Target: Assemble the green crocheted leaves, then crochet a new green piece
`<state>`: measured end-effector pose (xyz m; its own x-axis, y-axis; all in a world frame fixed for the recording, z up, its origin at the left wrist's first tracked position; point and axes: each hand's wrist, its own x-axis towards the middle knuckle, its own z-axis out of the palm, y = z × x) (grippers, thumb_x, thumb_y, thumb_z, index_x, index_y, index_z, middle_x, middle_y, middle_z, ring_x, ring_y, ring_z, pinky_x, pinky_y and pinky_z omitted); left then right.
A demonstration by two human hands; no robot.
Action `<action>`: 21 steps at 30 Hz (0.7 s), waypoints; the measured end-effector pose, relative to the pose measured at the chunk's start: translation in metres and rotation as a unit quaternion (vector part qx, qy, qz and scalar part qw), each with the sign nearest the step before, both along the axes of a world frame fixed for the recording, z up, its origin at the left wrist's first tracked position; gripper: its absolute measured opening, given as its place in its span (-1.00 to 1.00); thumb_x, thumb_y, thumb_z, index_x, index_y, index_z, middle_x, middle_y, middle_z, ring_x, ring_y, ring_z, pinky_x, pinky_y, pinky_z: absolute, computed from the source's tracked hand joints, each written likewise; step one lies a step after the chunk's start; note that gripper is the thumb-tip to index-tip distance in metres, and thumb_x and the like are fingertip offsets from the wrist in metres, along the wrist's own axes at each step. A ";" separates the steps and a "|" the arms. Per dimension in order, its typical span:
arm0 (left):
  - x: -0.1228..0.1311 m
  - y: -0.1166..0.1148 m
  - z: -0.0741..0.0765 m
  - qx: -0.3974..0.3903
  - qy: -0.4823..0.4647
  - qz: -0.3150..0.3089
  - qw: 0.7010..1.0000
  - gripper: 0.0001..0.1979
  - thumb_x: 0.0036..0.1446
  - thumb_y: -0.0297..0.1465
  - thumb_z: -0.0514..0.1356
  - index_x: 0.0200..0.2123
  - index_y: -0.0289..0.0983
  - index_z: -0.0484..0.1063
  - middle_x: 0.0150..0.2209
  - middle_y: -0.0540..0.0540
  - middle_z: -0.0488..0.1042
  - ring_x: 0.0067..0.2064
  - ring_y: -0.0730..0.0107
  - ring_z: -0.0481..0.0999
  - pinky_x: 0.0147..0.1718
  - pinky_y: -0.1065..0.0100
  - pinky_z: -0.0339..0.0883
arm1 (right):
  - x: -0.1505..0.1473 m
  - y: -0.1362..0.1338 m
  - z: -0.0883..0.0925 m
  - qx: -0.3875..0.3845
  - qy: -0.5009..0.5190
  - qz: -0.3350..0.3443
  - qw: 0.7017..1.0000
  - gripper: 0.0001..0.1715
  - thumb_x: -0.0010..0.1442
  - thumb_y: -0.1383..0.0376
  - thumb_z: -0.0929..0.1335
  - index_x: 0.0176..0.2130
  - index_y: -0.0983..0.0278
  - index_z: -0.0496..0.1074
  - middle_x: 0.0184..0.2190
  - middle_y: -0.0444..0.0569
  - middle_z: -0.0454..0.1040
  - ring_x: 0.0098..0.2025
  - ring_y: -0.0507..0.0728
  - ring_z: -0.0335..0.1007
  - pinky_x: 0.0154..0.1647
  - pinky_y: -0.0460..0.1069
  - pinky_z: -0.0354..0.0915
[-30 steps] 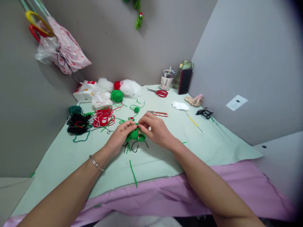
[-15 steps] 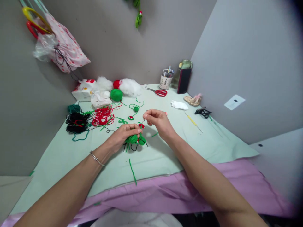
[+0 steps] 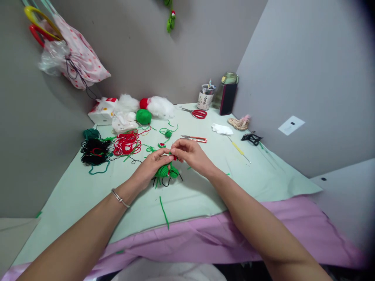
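Note:
My left hand (image 3: pixel 150 168) is closed on a green crocheted piece (image 3: pixel 162 171), its thumb and forefinger pinched at the top. Two rounded green lobes hang below these fingers, with a bit of red and white between them and black and green yarn ends beneath. My right hand (image 3: pixel 191 155) meets the left one, fingertips pinched by a small red crocheted part (image 3: pixel 175 158). What lies inside that pinch is hidden by the fingers. Just beyond my hands is a small green, red and white crocheted piece (image 3: pixel 161 145).
Orange-handled thread snips (image 3: pixel 195 139) lie behind my right hand, red scissors (image 3: pixel 199 114) farther back. Red yarn (image 3: pixel 127 143), black yarn (image 3: pixel 95 151) and a green ball (image 3: pixel 143 116) sit left. A yellow-handled crochet hook (image 3: pixel 237 147) rests right. A cup (image 3: pixel 205 99) and phone (image 3: pixel 228 99) stand behind.
My right hand has come down and slightly left, from a raised pinch on a thin needle-like thing to touching the left fingertips. The thread snips behind it are now uncovered.

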<state>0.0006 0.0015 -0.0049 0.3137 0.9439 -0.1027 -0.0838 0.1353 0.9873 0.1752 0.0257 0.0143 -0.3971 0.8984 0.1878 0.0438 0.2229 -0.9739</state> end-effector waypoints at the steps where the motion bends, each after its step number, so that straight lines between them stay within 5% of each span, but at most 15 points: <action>1: 0.000 0.000 0.000 0.006 0.003 0.003 1.000 -0.81 0.11 -0.25 0.36 -0.25 -0.20 0.52 -0.46 0.03 0.49 -0.47 0.42 0.44 -0.46 0.41 0.28 | -0.002 0.000 -0.001 0.007 0.004 -0.007 1.000 -0.80 0.11 0.19 0.44 -0.43 0.27 0.46 -0.51 -0.17 0.39 -0.44 0.02 0.24 -0.39 -0.04 0.17; 10: 0.001 -0.002 0.001 0.010 0.006 -0.026 1.000 -0.77 0.10 -0.25 0.38 -0.40 -0.21 0.41 -0.56 0.08 0.44 -0.52 0.49 0.40 -0.49 0.46 0.22 | -0.004 0.011 -0.016 -0.033 0.078 -0.064 0.994 -0.81 0.07 0.21 0.42 -0.45 0.26 0.40 -0.57 -0.22 0.29 -0.52 -0.02 0.13 -0.44 -0.06 0.13; 15: 0.001 -0.003 0.003 -0.002 0.009 -0.055 0.998 -0.62 0.16 -0.09 0.33 -0.12 -0.24 0.49 -0.54 -0.01 0.53 -0.52 0.40 0.46 -0.52 0.42 0.26 | -0.005 0.006 -0.011 -0.020 0.088 -0.042 0.995 -0.78 0.06 0.19 0.48 -0.44 0.27 0.46 -0.52 -0.19 0.33 -0.46 0.00 0.20 -0.38 -0.04 0.19; 21: 0.005 -0.004 0.000 0.035 -0.007 -0.015 0.999 -0.72 0.23 -0.14 0.27 -0.17 -0.24 0.50 -0.38 -0.01 0.59 -0.63 0.61 0.29 -0.53 0.46 0.22 | -0.008 0.001 -0.010 -0.019 0.081 -0.024 0.996 -0.74 0.07 0.13 0.50 -0.45 0.25 0.49 -0.38 -0.15 0.35 -0.47 -0.01 0.24 -0.41 -0.03 0.24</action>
<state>0.0052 -0.0026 -0.0051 0.3430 0.9388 -0.0323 -0.0952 0.0690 0.9931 0.1671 0.0263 0.0044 -0.3199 0.9234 0.2123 -0.1051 0.1882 -0.9765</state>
